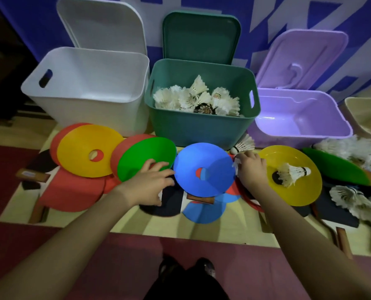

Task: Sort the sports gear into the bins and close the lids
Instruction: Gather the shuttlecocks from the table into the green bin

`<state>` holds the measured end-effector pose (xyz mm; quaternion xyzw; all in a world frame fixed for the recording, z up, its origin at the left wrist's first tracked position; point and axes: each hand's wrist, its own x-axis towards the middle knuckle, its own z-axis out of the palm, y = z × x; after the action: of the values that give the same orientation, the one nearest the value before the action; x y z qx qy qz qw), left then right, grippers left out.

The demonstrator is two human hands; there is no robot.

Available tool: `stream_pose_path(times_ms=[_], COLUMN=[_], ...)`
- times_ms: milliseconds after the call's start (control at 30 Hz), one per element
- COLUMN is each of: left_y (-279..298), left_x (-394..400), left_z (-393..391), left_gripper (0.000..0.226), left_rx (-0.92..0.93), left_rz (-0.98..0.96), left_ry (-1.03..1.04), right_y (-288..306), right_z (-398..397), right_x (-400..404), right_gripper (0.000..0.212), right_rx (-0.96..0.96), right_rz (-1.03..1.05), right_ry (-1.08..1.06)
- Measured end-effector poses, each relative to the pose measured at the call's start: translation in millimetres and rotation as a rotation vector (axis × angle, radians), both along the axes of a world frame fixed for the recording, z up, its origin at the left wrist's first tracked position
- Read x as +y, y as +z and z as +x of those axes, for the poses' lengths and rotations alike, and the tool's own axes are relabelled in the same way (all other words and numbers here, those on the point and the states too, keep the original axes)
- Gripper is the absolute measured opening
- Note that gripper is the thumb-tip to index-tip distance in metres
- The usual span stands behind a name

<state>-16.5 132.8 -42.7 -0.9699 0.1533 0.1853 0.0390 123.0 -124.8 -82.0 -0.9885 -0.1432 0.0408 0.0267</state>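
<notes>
Meanwhile, left hand [150, 184] spread on green cone [145, 158], right hand [251, 169] pinching shuttlecock [237, 165].

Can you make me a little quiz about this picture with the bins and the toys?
1. True or false: the green plastic bin holds white feather shuttlecocks.
2. Which bin looks empty: A the white plastic bin, or B the green one?
3. What lies on the yellow round disc cone by the right hand?

Key: 1 true. 2 A. 3 a single white shuttlecock.
</notes>
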Motion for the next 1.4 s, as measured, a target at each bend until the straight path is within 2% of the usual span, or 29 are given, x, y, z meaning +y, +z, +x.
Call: stream_pose_path(times_ms=[67, 167, 267, 333, 400, 467, 767, 967, 1200, 1333, 1400], left_y=[-10.4, -20.0, -28.0, -27.4, -24.1, -18.2, 57.2, 104.2, 113.0, 97.5, 82.1], left_x=[1.5, 2.0, -4.3, -12.4, -19.2, -27.8, -75.4, -85.4, -53.8, -25.3, -15.2], left_z=[-3.7, -4.6, -2.0, 0.1, 4.1, 9.7, 64.3, 104.8, 167.0, 192.8, 200.5], left_gripper=[0.050, 0.030, 0.017, 0.021, 0.030, 0.029, 0.013, 0.017, 0.025, 0.022, 0.028], left_rx=[-0.015, -0.129, -0.373, -0.505, -0.551, -0.611, -0.919, -1.006, -1.013, -0.984, -0.912], left_rz=[-0.006, 0.003, -0.062, -0.145, -0.176, -0.187, -0.380, -0.450, -0.401, -0.278, -0.244], left_ry=[0.002, -0.040, -0.025, 0.011, 0.042, 0.032, 0.073, 0.172, 0.283, 0.261, 0.221], right_y=[-1.1, -2.5, -4.2, -4.8, -1.7, 7.1, 70.0, 108.7, 122.3, 108.5, 95.4], right_z=[2.4, 8.5, 12.5, 13.1, 11.9, 9.3, 17.8, 42.6, 92.1, 117.8, 123.2], right_x=[-3.1, -12.5, -23.7, -29.3, -31.9, -32.0, -22.4, -11.4, 16.8, 28.7, 31.6], right_gripper=[0.031, 0.019, 0.008, 0.009, 0.021, 0.029, 0.024, 0.021, 0.023, 0.013, 0.012], right_rx=[-0.012, -0.066, -0.157, -0.233, -0.297, -0.354, -0.487, -0.556, -0.557, -0.575, -0.482], right_rz=[0.002, 0.074, 0.126, 0.177, 0.264, 0.370, 0.708, 0.846, 0.881, 0.652, 0.517], right_ry=[0.035, 0.076, 0.163, 0.185, 0.176, 0.191, 0.372, 0.388, 0.269, 0.236, 0.291])
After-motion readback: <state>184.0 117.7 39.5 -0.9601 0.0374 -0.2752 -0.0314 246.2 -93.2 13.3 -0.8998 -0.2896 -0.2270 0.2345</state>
